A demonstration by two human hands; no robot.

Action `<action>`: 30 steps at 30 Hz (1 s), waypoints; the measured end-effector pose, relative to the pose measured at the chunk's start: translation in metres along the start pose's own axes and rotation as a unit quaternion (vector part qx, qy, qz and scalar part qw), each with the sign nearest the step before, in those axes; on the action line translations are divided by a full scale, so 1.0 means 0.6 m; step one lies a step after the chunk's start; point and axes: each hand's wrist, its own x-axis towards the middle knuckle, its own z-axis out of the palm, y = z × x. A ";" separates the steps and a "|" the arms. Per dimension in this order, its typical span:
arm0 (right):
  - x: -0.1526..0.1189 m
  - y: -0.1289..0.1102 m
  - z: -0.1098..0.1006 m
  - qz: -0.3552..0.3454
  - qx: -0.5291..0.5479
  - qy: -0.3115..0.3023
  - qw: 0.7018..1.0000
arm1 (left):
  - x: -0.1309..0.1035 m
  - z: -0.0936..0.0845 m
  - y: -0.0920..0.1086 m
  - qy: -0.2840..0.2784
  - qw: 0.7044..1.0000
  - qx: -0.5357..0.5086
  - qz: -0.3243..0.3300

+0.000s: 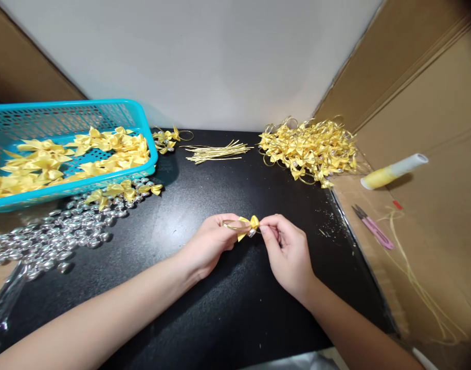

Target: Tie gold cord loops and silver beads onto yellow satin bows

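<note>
Over the middle of the black table, my left hand [216,239] pinches a small yellow ribbon bow [254,222] that has a gold cord loop [231,224] on its left side and a silvery bead [251,233] beneath its knot. Close on the bow's right, my right hand [287,252] has thumb and forefinger pressed together at the cord by the knot. The fingertips partly hide the cord there. Both hands are raised a little above the black tabletop [228,308].
A blue basket [148,141] of yellow bows stands at left, with silver beads [52,241] before it. Gold cord pieces [216,151] lie at back centre. Finished-looking looped bows [308,146] are heaped back right. Pink-handled scissors [376,231] and a thread spool [393,172] lie at right.
</note>
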 end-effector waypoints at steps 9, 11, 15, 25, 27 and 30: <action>-0.006 0.008 0.012 0.080 0.110 0.002 0.991 | -0.003 0.003 -0.003 0.034 0.999 0.009 0.024; -0.006 0.010 0.011 0.084 0.138 0.008 0.987 | -0.004 0.005 0.000 0.044 0.999 -0.003 0.027; -0.005 0.016 0.006 0.081 0.128 0.013 0.988 | -0.005 0.005 0.004 0.055 0.998 -0.021 0.027; -0.001 0.016 0.012 0.099 0.141 0.006 0.985 | -0.005 0.004 -0.001 0.063 0.996 0.022 0.066; -0.004 0.012 0.009 0.049 0.082 0.061 0.994 | -0.005 0.005 0.000 0.076 0.993 0.030 0.083; -0.012 -0.002 0.007 -0.061 -0.015 0.109 0.992 | -0.003 0.003 -0.001 0.103 0.985 0.054 0.127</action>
